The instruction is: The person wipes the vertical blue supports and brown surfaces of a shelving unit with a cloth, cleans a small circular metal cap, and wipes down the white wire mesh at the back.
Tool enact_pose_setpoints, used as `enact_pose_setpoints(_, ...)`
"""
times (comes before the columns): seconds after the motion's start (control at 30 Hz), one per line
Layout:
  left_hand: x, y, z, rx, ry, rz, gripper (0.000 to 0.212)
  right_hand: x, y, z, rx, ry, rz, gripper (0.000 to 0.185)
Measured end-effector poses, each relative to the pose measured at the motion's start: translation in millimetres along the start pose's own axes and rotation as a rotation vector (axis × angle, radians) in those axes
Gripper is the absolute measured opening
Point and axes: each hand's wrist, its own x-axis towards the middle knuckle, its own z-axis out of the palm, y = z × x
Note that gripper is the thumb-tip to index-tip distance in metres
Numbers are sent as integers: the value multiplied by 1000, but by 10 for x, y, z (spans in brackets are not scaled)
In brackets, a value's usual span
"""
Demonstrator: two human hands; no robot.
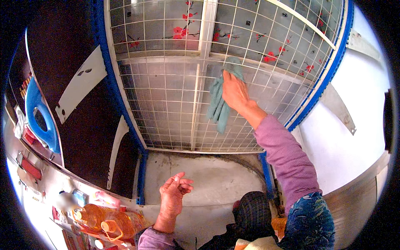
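My right hand [235, 91] holds a folded teal cloth [222, 117] against a white wire grid panel [203, 152]. The cloth's upper end is bunched under my fingers, and its loose folds hang down. Behind the wires are framed panes [237, 37], the upper ones printed with red blossoms. My left hand [173, 191] is raised below the panel, with nothing in it and its fingers loosely bent and apart. It touches neither the panel nor the cloth.
Blue slotted uprights [339, 56] flank the panel. White metal brackets [83, 82] jut out at both sides. Plastic bottles of orange liquid [123, 223] stand at lower left, near a blue plastic piece with an oval hole [53, 134]. A dark shoe [253, 207] rests on the stained floor [212, 178].
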Motion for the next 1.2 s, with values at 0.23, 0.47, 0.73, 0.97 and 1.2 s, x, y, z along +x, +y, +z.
enact_pose_setpoints(0.23, 8, -24, 20, 6, -8, -5, 32, 7, 80, 206, 77, -19, -88, 26)
enact_pose_setpoints(0.47, 65, -79, 58, 37, 16, -29, 32, -422, 79, -30, 516, 316, -115, 23)
enact_pose_setpoints(0.73, 55, -83, 2, 14, 6, -35, 33, -439, 425, -222, 680, 751, 291, 23)
enact_pose_setpoints(0.97, 82, -59, -5, 15, 16, -44, 33, -29, -203, -561, 647, 490, -124, 19)
enact_pose_setpoints(1.2, 99, -51, -19, -26, 5, -41, 34, 496, -416, -287, -17, 182, -227, 23)
